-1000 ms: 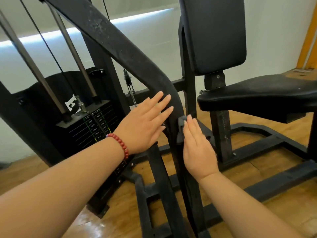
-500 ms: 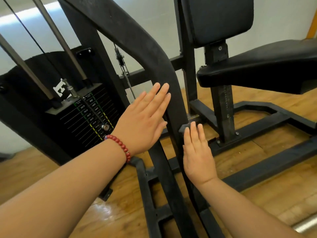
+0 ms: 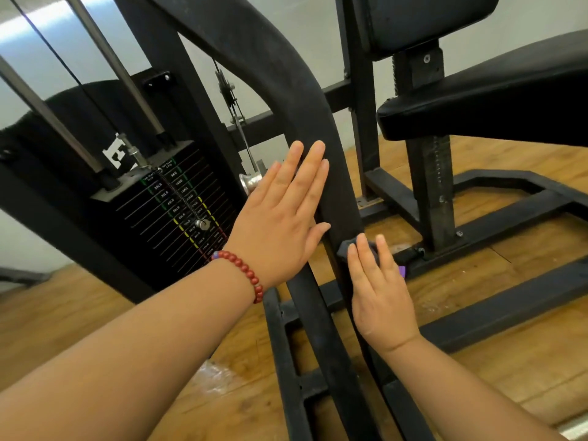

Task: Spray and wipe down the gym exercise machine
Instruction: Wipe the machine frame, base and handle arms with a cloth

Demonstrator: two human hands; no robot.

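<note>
The black gym machine's curved frame bar (image 3: 286,74) runs down the middle of the view. My left hand (image 3: 280,224), with a red bead bracelet on its wrist, lies flat against the bar's left side with straight fingers. My right hand (image 3: 378,297) is flat on the bar's right side, lower down. Its straight fingers press a small dark cloth (image 3: 345,248) against the bar, and a purple bit of the cloth shows at the hand's right edge. No spray bottle is in view.
The weight stack (image 3: 178,218) with its pin and steel guide rods (image 3: 121,68) stands on the left. The black seat (image 3: 477,103) and back pad (image 3: 429,20) are on the right. The machine's base frame (image 3: 509,297) lies on the wooden floor (image 3: 95,313).
Both flat hands have slid down the curved bar, the right one carrying the cloth with it. The view has tilted down and come closer.
</note>
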